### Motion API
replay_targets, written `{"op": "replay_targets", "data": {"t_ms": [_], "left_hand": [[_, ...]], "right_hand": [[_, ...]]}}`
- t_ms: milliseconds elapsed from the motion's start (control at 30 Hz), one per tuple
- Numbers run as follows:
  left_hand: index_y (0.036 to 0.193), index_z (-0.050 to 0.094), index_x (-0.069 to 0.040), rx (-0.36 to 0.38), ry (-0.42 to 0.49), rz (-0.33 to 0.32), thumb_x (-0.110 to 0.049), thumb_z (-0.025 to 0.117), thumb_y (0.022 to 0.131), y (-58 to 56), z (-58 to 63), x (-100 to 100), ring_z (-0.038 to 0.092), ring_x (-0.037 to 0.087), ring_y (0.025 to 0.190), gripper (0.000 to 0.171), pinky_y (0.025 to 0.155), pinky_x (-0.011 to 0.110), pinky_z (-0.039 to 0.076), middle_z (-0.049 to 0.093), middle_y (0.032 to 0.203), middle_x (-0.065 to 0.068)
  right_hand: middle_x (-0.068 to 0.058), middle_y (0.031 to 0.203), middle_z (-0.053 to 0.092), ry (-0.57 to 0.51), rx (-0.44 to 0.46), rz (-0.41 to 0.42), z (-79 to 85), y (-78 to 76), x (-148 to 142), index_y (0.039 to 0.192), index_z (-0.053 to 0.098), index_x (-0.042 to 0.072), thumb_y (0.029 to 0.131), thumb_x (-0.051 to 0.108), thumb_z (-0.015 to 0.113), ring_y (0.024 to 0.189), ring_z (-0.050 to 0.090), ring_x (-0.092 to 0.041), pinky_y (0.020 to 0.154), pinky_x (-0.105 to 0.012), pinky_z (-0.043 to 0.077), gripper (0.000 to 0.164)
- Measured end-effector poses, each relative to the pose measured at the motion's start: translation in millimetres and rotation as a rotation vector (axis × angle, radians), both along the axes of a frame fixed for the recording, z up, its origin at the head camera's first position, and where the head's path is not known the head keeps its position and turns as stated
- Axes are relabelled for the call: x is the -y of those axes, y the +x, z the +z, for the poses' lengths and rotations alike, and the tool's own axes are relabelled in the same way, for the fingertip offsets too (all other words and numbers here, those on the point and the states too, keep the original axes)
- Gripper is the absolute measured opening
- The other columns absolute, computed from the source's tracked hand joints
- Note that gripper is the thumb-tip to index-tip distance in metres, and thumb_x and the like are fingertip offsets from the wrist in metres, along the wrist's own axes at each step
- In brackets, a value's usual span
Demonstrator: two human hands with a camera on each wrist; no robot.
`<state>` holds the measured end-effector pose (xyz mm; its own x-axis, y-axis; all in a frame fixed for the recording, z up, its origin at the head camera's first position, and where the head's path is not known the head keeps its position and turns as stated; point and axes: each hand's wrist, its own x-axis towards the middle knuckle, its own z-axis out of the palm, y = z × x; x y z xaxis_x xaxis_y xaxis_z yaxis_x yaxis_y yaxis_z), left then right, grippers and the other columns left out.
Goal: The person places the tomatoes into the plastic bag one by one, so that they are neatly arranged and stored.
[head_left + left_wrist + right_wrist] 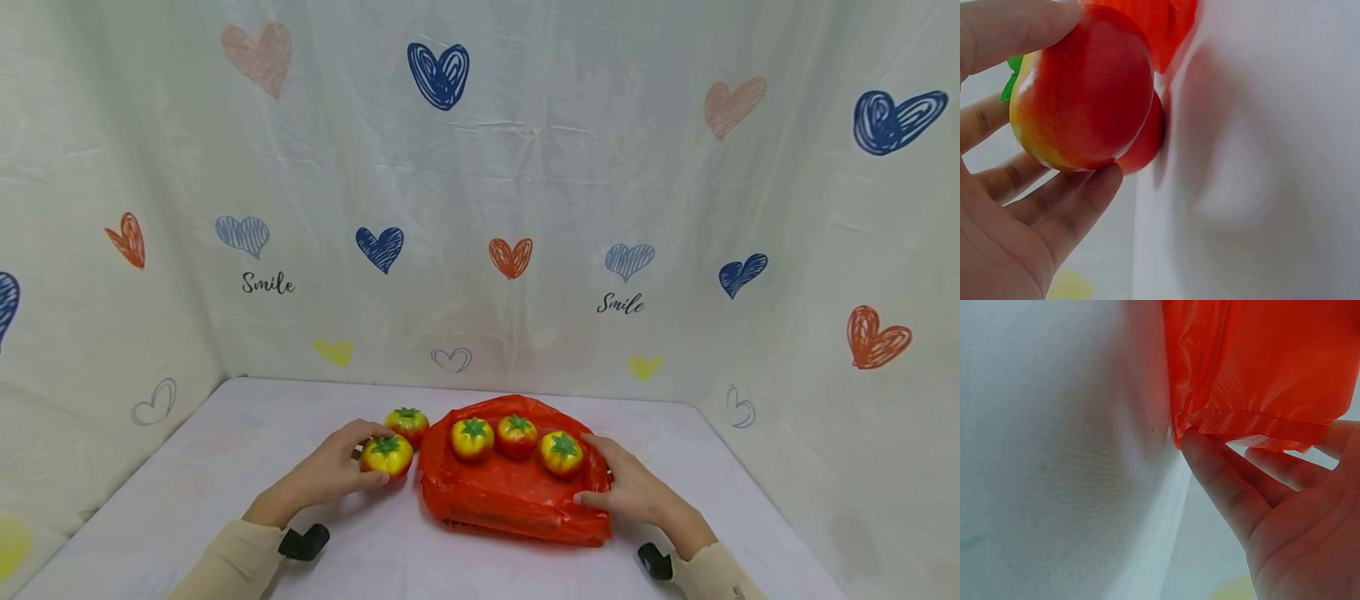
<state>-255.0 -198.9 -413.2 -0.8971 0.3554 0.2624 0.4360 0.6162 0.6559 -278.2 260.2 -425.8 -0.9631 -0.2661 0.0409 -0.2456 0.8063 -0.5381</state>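
Observation:
In the head view, my left hand point(339, 461) holds a yellow-and-red toy tomato point(386, 457) with a green leafy top between thumb and fingers. The left wrist view shows this tomato point(1085, 94) held off the table, its red underside facing the camera. A second tomato point(407, 423) rests on the table just behind it. My right hand point(637, 487) grips the right edge of a red plastic bag point(510, 500), with fingers at the bag's border point(1260, 419) in the right wrist view. Three more tomatoes, one of them the middle tomato point(517, 436), lie on the bag.
The white-covered table point(180, 500) stands against a pale curtain point(480, 183) printed with hearts and the word Smile. Curtain walls also rise along the left and right sides. Black wrist devices point(303, 542) sit at both cuffs.

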Motion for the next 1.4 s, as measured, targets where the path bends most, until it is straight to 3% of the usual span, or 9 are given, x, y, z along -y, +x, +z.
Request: {"op": "replay_targets", "data": {"t_ms": [400,600,1000,1400], "left_hand": [[0.12,0.058,-0.018,-0.108,-0.03,-0.017,-0.027,0.079,0.078,4.2,11.2,-4.3,0.053,0.023,0.106,0.048,0.086,0.042,0.05,0.055,0.118,0.003],[0.121,0.058,-0.017,-0.102,-0.024,-0.015,-0.026,0.079,0.078,7.6,14.8,-7.9,0.053,0.025,0.107,0.049,0.089,0.049,0.049,0.054,0.117,0.003],[0.122,0.057,-0.018,-0.131,-0.021,-0.016,-0.02,0.08,0.077,14.2,23.5,-17.7,0.053,0.019,0.106,0.051,0.09,0.043,0.051,0.053,0.115,-0.002],[0.127,0.055,-0.016,-0.191,-0.042,-0.065,-0.02,0.079,0.078,19.3,30.6,-27.4,0.052,0.014,0.105,0.055,0.092,0.039,0.05,0.05,0.117,-0.005]], "right_hand": [[-0.008,0.145,0.039,-0.002,0.001,0.01,1.3,0.1,-0.4,0.145,0.036,0.017,0.068,0.046,0.08,0.13,0.039,-0.032,0.097,-0.06,0.039,0.094],[-0.007,0.146,0.039,0.001,-0.003,0.013,1.6,0.1,-0.1,0.145,0.036,0.018,0.068,0.048,0.08,0.13,0.038,-0.032,0.098,-0.061,0.037,0.094],[-0.008,0.145,0.039,0.008,-0.016,0.03,-1.5,-0.1,-1.7,0.145,0.036,0.017,0.069,0.049,0.079,0.13,0.039,-0.033,0.098,-0.061,0.038,0.094],[-0.005,0.144,0.041,0.004,-0.036,0.03,-2.8,-0.2,-0.5,0.145,0.037,0.017,0.071,0.044,0.079,0.129,0.041,-0.03,0.099,-0.058,0.039,0.09]]}}
